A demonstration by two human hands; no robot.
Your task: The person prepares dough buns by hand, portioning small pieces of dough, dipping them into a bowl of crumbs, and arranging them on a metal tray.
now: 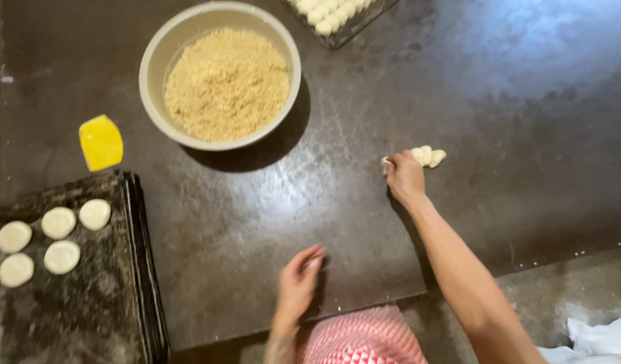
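My right hand [405, 176] reaches out over the dark worktop [472, 101] and touches a small cluster of pale dough pieces [426, 156]; its fingers close on one piece at the cluster's left end. My left hand [299, 282] hovers near the table's front edge with fingers loosely apart and nothing in it. A large grey bowl [155, 61] of tan crumbly filling [226, 84] stands at the far middle.
A stack of dark baking trays [101, 296] at the left front holds several round flattened dough discs [57, 222]. A yellow scraper [100, 142] lies beside the bowl. A tray of small dough balls [331, 17] sits at the far edge. White cloth [600, 337] lies lower right.
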